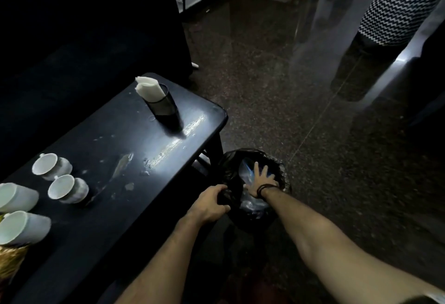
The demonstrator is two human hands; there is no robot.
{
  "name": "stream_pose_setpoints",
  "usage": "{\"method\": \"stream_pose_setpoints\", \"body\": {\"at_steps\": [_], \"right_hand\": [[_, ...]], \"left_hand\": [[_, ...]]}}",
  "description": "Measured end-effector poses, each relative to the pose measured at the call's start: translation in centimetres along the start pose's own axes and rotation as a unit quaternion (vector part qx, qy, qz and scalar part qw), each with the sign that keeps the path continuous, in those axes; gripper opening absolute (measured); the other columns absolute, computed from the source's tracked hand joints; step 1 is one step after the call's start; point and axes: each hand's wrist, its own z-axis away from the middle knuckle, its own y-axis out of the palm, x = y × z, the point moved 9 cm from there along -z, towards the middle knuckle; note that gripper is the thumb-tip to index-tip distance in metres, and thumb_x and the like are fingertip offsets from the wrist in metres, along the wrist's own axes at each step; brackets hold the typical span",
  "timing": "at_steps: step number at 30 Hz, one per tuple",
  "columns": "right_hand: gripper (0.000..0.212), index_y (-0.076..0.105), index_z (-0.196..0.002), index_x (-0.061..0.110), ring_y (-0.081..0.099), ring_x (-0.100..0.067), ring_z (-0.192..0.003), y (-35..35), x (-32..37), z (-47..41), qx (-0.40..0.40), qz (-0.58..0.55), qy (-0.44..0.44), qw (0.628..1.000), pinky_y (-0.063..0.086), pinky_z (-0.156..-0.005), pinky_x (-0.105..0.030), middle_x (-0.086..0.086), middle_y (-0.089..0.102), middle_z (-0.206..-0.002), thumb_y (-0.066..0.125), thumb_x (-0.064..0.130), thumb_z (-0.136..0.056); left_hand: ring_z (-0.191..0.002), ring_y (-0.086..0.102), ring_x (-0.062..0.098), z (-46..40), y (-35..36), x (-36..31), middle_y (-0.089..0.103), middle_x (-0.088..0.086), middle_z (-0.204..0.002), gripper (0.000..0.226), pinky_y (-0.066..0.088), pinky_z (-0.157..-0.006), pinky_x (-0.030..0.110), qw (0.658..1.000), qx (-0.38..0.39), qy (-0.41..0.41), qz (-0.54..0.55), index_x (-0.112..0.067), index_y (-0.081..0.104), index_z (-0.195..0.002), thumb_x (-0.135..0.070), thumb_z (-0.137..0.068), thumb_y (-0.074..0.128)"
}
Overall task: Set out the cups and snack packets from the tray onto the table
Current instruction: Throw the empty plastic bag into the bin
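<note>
Beside the dark bench (115, 135): left hand (209, 203) gripping the bin liner (277, 166) rim, right hand (261, 181) pressing clear wrappers (248, 171) down, fingers (257, 167) spread flat. Four white cups (51, 166) already out on the bench. Best pushed slowly, liner held taut against slipping.

The room is dim. A bright streak of light shines on the shiny black wooden table (134, 135). The dark sofa (72, 26) is almost black. Edges bend and blur.
</note>
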Motion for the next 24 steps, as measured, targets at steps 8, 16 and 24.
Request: {"method": "stream_pose_setpoints", "body": {"at_steps": [8, 16, 24], "right_hand": [[0.073, 0.022, -0.149, 0.005, 0.038, -0.039, -0.135, -0.6, 2.1, -0.3, -0.035, 0.085, -0.079, 0.993, 0.04, -0.107, -0.051, -0.019, 0.031, -0.15, 0.058, 0.034, -0.093], [0.046, 0.046, -0.139, 0.006, 0.052, -0.033, -0.127, 1.5, 3.4, 0.9, 0.035, 0.104, -0.104, 0.988, 0.045, -0.101, -0.043, -0.018, 0.049, -0.142, 0.048, 0.026, -0.097], [0.059, 0.011, -0.156, 0.012, 0.041, -0.025, -0.131, 6.9, 0.3, -0.2, 0.133, -0.035, -0.042, 0.99, 0.032, -0.105, -0.035, -0.012, 0.021, -0.16, 0.036, 0.028, -0.105]], "left_hand": [[-0.139, 0.039, 0.016, -0.3, -1.5, 0.0, 0.043, 0.002, -0.15, 0.072, 0.026, -0.112, 0.02, 1.0, -0.021, -0.016, -0.003, -0.018, 0.042, -0.147, -0.024, -0.082, 0.073], [-0.141, 0.038, 0.016, 0.6, -4.0, -0.8, 0.041, 0.0, -0.153, 0.077, 0.027, -0.115, 0.024, 0.998, -0.053, -0.018, 0.005, -0.019, 0.038, -0.15, -0.029, -0.082, 0.072], [-0.142, 0.035, 0.016, 1.1, -1.9, 2.3, 0.039, -0.003, -0.154, 0.074, 0.027, -0.116, 0.027, 0.998, -0.048, -0.03, -0.003, -0.023, 0.036, -0.15, -0.031, -0.085, 0.07]]}}
